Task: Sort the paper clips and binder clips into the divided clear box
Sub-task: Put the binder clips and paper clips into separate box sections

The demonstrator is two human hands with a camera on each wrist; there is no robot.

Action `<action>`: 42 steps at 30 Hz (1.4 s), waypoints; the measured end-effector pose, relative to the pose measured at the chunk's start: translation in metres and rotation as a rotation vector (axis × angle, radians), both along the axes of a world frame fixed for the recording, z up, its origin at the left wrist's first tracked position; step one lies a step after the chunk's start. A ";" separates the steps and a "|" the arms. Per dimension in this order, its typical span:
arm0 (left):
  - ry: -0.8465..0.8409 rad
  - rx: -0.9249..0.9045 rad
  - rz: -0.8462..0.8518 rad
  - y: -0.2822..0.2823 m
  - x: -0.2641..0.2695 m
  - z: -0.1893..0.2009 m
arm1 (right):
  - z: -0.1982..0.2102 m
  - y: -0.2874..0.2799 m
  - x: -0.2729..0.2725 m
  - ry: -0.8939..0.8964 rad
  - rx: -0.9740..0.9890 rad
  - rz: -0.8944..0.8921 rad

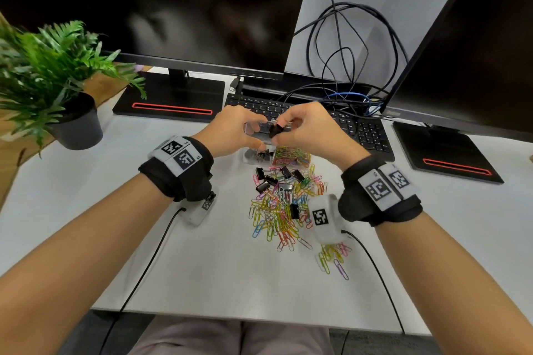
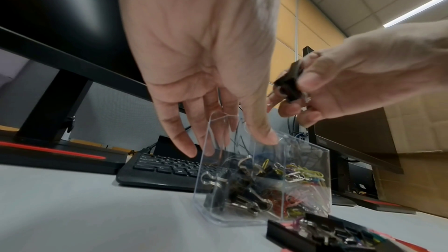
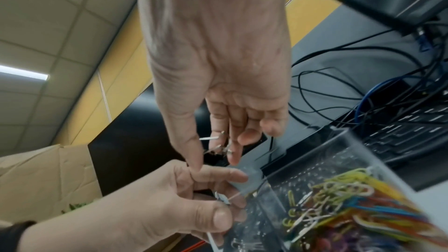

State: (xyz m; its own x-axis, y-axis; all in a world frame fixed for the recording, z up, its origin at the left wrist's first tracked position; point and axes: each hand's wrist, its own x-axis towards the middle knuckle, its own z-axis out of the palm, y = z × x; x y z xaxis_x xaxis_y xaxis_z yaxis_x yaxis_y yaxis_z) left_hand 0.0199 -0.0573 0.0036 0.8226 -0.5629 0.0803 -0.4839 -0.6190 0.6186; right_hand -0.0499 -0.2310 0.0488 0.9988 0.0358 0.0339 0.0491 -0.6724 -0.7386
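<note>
The divided clear box (image 1: 304, 159) stands on the white table behind the loose pile. Its left cell holds black binder clips (image 2: 242, 196), its right cell coloured paper clips (image 3: 358, 198). My left hand (image 1: 245, 131) grips the box's upper left wall (image 2: 218, 160) between thumb and fingers. My right hand (image 1: 285, 127) pinches a black binder clip (image 1: 275, 130) just above the box's opening, also seen as the binder clip (image 2: 288, 83) beside my left thumb. A mixed pile of paper clips (image 1: 277, 216) and several binder clips (image 1: 272, 181) lies in front of the box.
A black keyboard (image 1: 354, 127) sits right behind the box, with tangled cables (image 1: 346, 60) beyond. Two monitors on black bases (image 1: 170, 101) flank the area. A potted plant (image 1: 57, 81) is far left. A few paper clips (image 1: 334, 259) lie near my right wrist.
</note>
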 end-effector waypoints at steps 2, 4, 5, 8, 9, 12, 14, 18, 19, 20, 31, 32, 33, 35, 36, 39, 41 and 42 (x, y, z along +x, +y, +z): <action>-0.011 0.001 -0.012 0.000 -0.001 0.001 | 0.000 0.010 0.009 0.012 -0.011 -0.032; -0.025 -0.002 -0.026 0.000 -0.003 0.003 | -0.002 0.017 0.016 0.033 -0.023 -0.059; -0.028 -0.005 -0.027 0.000 -0.004 0.004 | -0.003 0.020 0.018 0.034 -0.027 -0.070; -0.031 -0.018 -0.018 0.000 -0.007 0.006 | -0.010 0.027 0.024 0.017 -0.091 -0.109; -0.026 -0.019 -0.017 0.000 -0.007 0.005 | -0.012 0.029 0.026 0.002 -0.143 -0.126; -0.012 -0.010 -0.025 0.000 -0.006 0.004 | -0.022 0.031 0.028 -0.048 -0.287 -0.156; 0.001 -0.007 -0.011 0.000 -0.005 0.003 | -0.026 0.030 0.026 -0.057 -0.300 -0.149; 0.019 0.007 0.020 0.000 -0.004 0.002 | -0.022 0.019 0.019 -0.101 -0.226 -0.158; 0.021 0.010 0.022 0.000 -0.004 0.002 | -0.019 0.015 0.017 -0.113 -0.220 -0.164; 0.022 0.010 0.023 0.000 -0.004 0.003 | -0.016 0.011 0.013 -0.116 -0.220 -0.164; 0.044 -0.005 0.024 0.000 -0.003 0.001 | -0.034 -0.018 -0.022 0.184 -0.509 0.040; 0.043 -0.004 0.022 0.000 -0.003 0.001 | -0.038 -0.017 -0.023 0.195 -0.543 0.051; 0.042 -0.002 0.021 0.000 -0.003 0.002 | -0.042 -0.016 -0.025 0.208 -0.579 0.071; 0.041 0.004 0.021 0.000 -0.003 0.002 | -0.049 -0.014 -0.029 0.219 -0.634 0.114; 0.039 0.006 0.020 0.000 -0.003 0.002 | -0.052 -0.013 -0.030 0.220 -0.653 0.122; 0.035 0.012 0.020 0.000 -0.003 0.002 | -0.055 -0.010 -0.034 0.228 -0.676 0.107; 0.036 0.010 0.021 0.000 -0.003 0.002 | -0.053 -0.011 -0.035 0.226 -0.651 0.099; 0.037 0.009 0.020 0.000 -0.004 0.002 | -0.053 -0.011 -0.035 0.221 -0.639 0.098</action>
